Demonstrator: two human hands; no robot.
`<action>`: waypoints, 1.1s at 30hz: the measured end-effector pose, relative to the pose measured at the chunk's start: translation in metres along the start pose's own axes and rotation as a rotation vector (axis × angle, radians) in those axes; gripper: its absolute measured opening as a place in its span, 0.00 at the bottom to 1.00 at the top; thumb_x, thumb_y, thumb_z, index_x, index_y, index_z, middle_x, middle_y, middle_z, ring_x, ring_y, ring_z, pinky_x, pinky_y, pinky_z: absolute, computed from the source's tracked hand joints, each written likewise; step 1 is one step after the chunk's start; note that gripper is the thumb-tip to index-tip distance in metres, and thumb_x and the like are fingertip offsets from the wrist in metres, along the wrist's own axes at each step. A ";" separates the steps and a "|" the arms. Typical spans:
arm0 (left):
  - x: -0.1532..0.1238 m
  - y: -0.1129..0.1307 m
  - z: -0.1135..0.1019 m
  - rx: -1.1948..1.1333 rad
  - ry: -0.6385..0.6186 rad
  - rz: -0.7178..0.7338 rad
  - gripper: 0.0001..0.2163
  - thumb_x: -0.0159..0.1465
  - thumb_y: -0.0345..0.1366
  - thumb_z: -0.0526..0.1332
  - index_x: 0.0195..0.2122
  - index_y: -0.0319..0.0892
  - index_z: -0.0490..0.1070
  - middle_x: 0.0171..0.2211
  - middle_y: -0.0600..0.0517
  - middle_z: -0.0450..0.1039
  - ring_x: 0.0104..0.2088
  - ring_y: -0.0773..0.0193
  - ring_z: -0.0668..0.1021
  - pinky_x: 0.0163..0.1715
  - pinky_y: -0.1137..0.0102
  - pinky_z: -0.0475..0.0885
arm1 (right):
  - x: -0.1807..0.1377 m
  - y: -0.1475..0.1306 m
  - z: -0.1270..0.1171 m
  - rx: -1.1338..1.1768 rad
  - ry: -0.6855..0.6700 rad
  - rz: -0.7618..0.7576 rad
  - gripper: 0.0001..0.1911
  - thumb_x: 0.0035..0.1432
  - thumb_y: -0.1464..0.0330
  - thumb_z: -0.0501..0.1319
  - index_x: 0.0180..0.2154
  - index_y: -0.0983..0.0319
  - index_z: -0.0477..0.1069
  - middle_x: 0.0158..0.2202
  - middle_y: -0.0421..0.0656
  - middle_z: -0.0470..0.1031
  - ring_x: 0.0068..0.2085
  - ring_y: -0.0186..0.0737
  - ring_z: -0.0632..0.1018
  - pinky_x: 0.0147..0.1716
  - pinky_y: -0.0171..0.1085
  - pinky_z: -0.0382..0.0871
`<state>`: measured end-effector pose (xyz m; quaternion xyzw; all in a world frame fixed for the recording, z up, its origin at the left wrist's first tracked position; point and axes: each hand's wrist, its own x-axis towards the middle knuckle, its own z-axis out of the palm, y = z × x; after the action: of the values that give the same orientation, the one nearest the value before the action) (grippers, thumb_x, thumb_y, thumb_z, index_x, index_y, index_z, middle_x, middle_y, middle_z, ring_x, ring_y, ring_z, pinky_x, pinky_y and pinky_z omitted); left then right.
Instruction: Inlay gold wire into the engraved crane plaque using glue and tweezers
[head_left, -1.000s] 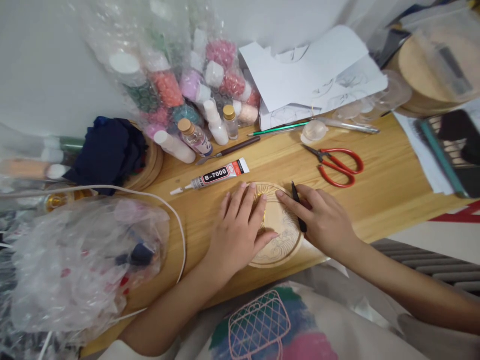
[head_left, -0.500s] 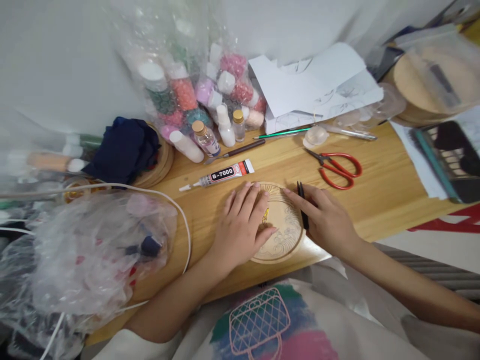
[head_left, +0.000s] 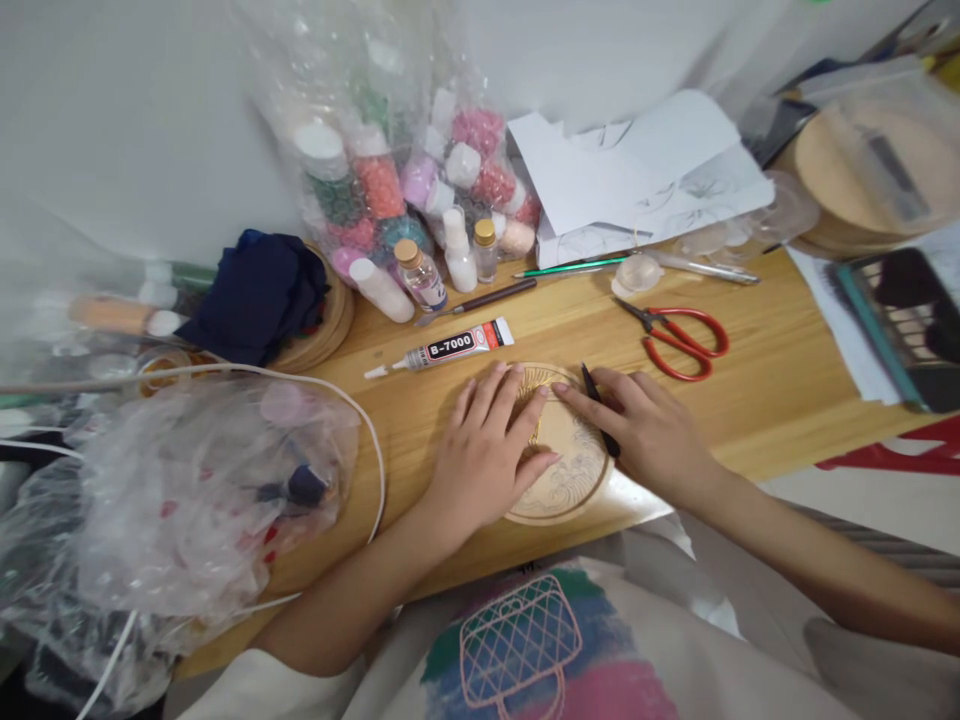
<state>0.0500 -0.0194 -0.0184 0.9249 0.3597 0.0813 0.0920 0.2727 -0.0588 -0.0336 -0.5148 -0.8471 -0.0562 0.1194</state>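
Observation:
A round pale wooden disc with fine drawn lines lies at the table's front edge. My left hand rests over its left side, fingers stretched out, nothing held. Gold material shows beside the left fingers, partly covered by them. From the right, my right hand reaches over the rim, its index fingertip touching the disc's upper part. Black tweezers are tucked in that hand, tips pointing away from me. Behind the disc lies a B-7000 glue tube, its nozzle to the left.
Red-handled cutters lie to the right. Behind stand small bottles, a dark-handled tool, a green pencil and papers. Plastic bags and a white cable occupy the left.
My right index finger has slid left, further onto the disc. The tweezers in my right hand have turned, tips now further left. More gold shows beside my left hand, which stays nearly still.

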 end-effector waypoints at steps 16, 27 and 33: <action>0.003 0.002 -0.003 0.067 -0.005 0.023 0.28 0.68 0.52 0.54 0.61 0.38 0.65 0.64 0.36 0.62 0.64 0.41 0.65 0.59 0.49 0.64 | 0.004 -0.001 -0.003 -0.010 -0.002 -0.023 0.21 0.64 0.77 0.52 0.55 0.61 0.71 0.45 0.51 0.72 0.36 0.42 0.67 0.36 0.38 0.65; 0.003 0.002 -0.003 0.048 -0.004 0.024 0.27 0.67 0.52 0.54 0.61 0.38 0.65 0.64 0.35 0.61 0.64 0.41 0.64 0.59 0.49 0.63 | 0.004 0.001 -0.005 -0.028 -0.023 -0.026 0.21 0.66 0.75 0.51 0.56 0.58 0.71 0.45 0.51 0.73 0.36 0.43 0.68 0.33 0.37 0.66; 0.003 0.003 -0.003 0.049 -0.001 0.027 0.27 0.67 0.51 0.55 0.61 0.37 0.65 0.64 0.35 0.62 0.64 0.41 0.65 0.59 0.48 0.64 | 0.005 0.001 -0.005 -0.028 -0.030 -0.036 0.21 0.66 0.75 0.51 0.57 0.59 0.70 0.45 0.51 0.73 0.36 0.43 0.68 0.34 0.38 0.66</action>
<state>0.0534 -0.0189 -0.0149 0.9318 0.3489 0.0731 0.0685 0.2720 -0.0557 -0.0277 -0.5020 -0.8570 -0.0623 0.0983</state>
